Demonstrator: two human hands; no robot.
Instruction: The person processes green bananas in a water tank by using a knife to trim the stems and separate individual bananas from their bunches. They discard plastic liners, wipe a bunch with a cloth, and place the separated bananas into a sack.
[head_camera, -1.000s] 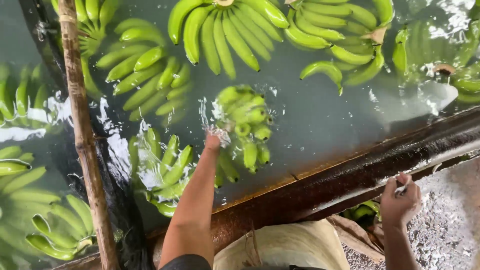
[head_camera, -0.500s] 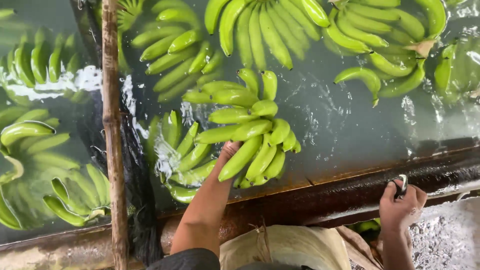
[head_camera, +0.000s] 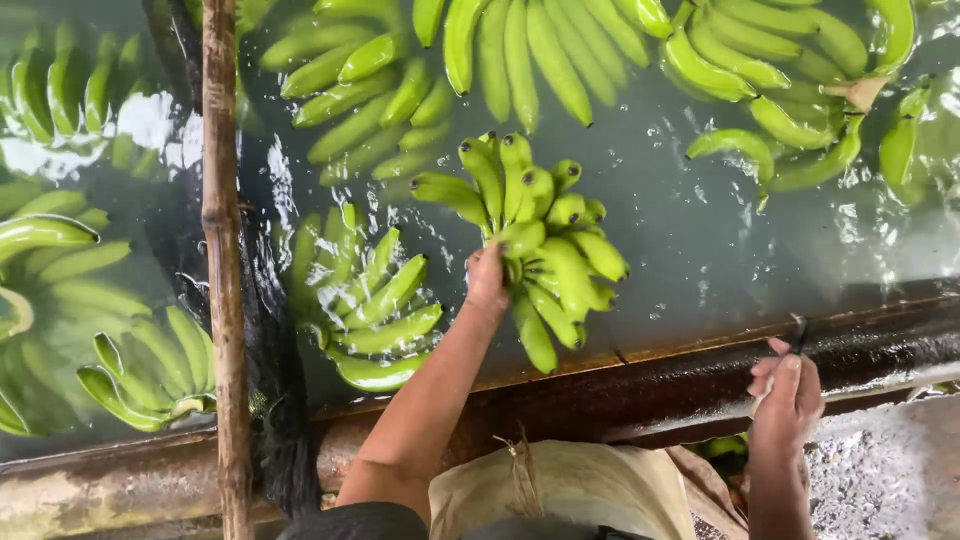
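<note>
Open water (head_camera: 700, 240) right of held banana bunch (head_camera: 545, 240), floating bunch (head_camera: 370, 300) and wooden pole (head_camera: 222, 250) crowding left

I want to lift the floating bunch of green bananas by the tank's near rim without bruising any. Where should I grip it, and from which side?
Probably at the crown of the floating bunch of green bananas, where the fruits join. It seems to sit underwater on the far left, tips fanning right, so reach from the left. The left hand holds its lifted green banana bunch at the centre likewise.
</note>
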